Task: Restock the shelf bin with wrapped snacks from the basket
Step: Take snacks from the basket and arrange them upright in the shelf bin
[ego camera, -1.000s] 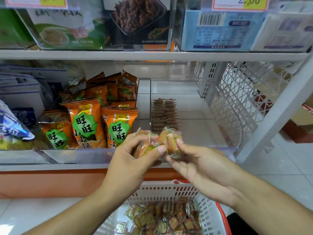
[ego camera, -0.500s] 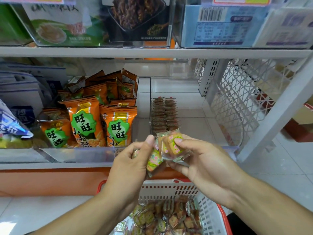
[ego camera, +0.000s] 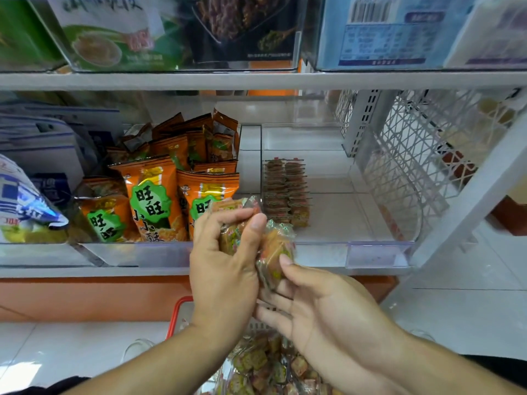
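- Right now your left hand (ego camera: 225,269) is curled around a small bunch of wrapped snacks (ego camera: 236,223), with your thumb pressed on top.
- Your right hand (ego camera: 322,306) is under it, palm up. Its thumb pinches another wrapped snack (ego camera: 275,253) against the fingers, just beside the left hand.
- Both hands are in front of the shelf's front edge, above the basket (ego camera: 175,315).
- The basket has a red rim and sits low by the floor. It has many more wrapped snacks (ego camera: 265,366) inside.
- The clear shelf bin (ego camera: 373,253) is just behind your hands, on the right side of the shelf.
- Two neat rows of wrapped snacks (ego camera: 286,191) already stand in the left part of that bin. The rest of its floor is bare.
- Orange snack bags (ego camera: 151,201) with green labels fill the next bin to the left.
- Boxes sit in clear bins on the shelf above.
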Motion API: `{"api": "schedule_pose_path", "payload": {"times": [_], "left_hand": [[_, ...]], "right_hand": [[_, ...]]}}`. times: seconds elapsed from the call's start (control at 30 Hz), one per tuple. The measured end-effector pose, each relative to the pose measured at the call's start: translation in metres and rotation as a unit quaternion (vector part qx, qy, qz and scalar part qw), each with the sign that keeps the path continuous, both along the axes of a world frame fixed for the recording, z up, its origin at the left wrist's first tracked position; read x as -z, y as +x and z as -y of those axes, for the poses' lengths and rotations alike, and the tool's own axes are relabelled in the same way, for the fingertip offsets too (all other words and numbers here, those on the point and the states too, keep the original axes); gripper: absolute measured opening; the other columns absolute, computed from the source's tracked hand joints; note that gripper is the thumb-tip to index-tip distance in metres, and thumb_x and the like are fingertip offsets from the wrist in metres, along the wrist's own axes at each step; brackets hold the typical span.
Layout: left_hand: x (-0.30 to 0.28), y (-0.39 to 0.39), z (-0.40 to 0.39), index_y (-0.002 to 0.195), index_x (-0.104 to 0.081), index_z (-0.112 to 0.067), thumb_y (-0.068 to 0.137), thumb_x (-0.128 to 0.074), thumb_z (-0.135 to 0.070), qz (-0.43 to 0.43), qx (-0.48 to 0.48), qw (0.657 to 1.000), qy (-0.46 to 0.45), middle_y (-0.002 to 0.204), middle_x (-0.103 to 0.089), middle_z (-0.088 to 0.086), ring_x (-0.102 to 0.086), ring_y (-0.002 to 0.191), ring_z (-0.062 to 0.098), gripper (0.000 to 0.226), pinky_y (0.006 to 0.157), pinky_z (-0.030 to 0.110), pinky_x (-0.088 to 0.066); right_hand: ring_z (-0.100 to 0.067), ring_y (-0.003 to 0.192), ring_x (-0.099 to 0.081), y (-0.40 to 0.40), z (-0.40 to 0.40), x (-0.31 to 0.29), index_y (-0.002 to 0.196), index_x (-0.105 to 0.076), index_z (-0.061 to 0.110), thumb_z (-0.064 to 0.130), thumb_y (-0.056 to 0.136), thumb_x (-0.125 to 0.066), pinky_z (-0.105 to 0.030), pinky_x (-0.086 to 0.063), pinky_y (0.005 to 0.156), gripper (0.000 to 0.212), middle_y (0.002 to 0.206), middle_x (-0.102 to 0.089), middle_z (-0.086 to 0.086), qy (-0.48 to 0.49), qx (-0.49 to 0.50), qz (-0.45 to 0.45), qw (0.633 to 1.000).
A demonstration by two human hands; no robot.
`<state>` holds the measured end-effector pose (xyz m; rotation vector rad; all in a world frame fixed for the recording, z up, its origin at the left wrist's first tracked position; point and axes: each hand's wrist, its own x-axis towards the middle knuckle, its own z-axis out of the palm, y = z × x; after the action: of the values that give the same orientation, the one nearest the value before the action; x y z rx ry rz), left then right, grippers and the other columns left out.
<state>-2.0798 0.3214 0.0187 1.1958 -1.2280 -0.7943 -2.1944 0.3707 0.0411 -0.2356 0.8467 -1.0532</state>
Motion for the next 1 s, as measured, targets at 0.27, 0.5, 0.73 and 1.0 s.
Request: {"api": "schedule_pose_path", "payload": {"times": [0.27,0.5,0.73,1.0], "left_hand": [[-0.005,0.001,0.010,0.088,-0.075,-0.026,0.085,-0.066,-0.032,-0.091,0.042,0.994,0.035,0.103,-0.075,0.001,-0.070,0.102,0.025,0.011,0.093,0.059,-0.055],[-0.011,0.006,0.012,0.090,-0.074,-0.019,0.085,-0.079,-0.007,-0.085,0.047,0.995,0.021,0.099,-0.076,-0.008,-0.072,0.098,0.014,0.015,0.091,0.047,-0.059],[-0.018,0.013,0.030,0.090,-0.071,-0.019,0.086,-0.075,0.001,-0.121,0.058,0.991,0.014,0.089,-0.076,-0.013,-0.073,0.080,0.005,0.021,0.065,0.018,-0.056],[-0.004,0.007,0.019,0.094,-0.074,-0.028,0.088,-0.073,0.002,-0.176,0.117,0.972,0.106,0.091,-0.076,-0.004,-0.078,0.082,0.024,0.030,0.066,0.032,-0.064]], "right_hand": [[-0.024,0.113,-0.066,-0.022,0.017,-0.002,0.124,-0.069,0.005,0.014,0.081,-0.068,-0.045,-0.056,0.096,0.044,0.123,-0.071,-0.014,-0.064,-0.025,-0.007,0.998],[-0.023,0.106,-0.065,-0.035,0.030,-0.003,0.129,-0.064,0.004,0.004,0.081,-0.069,-0.037,-0.055,0.094,0.048,0.127,-0.068,-0.017,-0.122,-0.101,-0.076,0.984],[-0.017,0.105,-0.072,-0.081,0.071,-0.021,0.128,-0.060,0.014,0.010,0.069,-0.085,-0.031,-0.055,0.094,0.064,0.114,-0.075,-0.005,-0.228,-0.024,-0.402,0.886],[-0.014,0.087,-0.064,-0.104,0.123,0.022,0.111,-0.063,0.024,0.011,0.069,-0.083,-0.023,-0.050,0.071,0.048,0.100,-0.071,0.003,-0.139,-0.148,-0.720,0.664]]}}
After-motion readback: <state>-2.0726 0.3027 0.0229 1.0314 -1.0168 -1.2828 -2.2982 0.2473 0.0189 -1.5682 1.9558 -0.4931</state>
